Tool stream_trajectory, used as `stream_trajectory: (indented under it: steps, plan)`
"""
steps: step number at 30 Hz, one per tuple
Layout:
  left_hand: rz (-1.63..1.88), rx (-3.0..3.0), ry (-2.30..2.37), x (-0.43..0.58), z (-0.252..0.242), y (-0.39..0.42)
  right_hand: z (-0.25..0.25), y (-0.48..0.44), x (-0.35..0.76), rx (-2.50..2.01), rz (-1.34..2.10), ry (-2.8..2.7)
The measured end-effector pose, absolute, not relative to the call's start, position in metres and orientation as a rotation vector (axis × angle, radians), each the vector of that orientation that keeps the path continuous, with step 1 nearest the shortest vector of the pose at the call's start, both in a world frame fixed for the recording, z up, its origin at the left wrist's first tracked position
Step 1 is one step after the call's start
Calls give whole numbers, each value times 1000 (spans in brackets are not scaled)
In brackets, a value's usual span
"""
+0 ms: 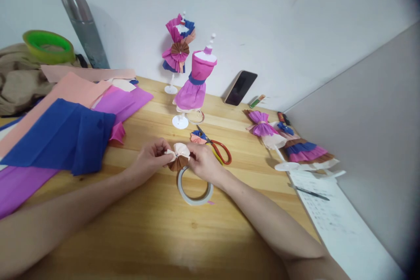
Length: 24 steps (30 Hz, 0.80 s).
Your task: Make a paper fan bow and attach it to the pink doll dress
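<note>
Between my hands is a pleated paper rosette (179,164), cream on its upper half and brown on the lower. My left hand (153,154) pinches its left edge between thumb and fingers. On the opposite side my right hand (204,162) grips the right edge, its fingertips partly hidden behind the paper. Just below lies a roll of white tape (196,201) flat on the table. Beyond my right hand rest scissors with red handles (223,152) and a small blue and peach paper piece (198,138).
A mini mannequin in a pink dress (192,92) stands ahead, with another dressed mannequin (179,48) behind it. Crepe paper sheets (62,135) spread at left. A phone (241,87) leans on the wall. Dressed mannequins (305,151) lie at right near a notebook (341,214) and pen (311,193).
</note>
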<state>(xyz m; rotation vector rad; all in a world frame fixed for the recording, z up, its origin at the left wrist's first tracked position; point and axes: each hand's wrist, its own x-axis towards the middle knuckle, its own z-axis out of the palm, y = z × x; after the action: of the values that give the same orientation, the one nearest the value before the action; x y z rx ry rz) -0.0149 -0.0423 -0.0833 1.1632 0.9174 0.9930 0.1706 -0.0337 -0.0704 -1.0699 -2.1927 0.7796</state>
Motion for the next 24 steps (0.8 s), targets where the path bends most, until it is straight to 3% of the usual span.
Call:
stream_trajectory:
  steps: [11, 24]
  plan:
    - [1079, 1071, 922, -18, -88, -33, -52, -3, 216, -1350, 393, -1885]
    - [1048, 1092, 944, -18, -83, -36, -85, 8, 204, -1461, 158, -2465]
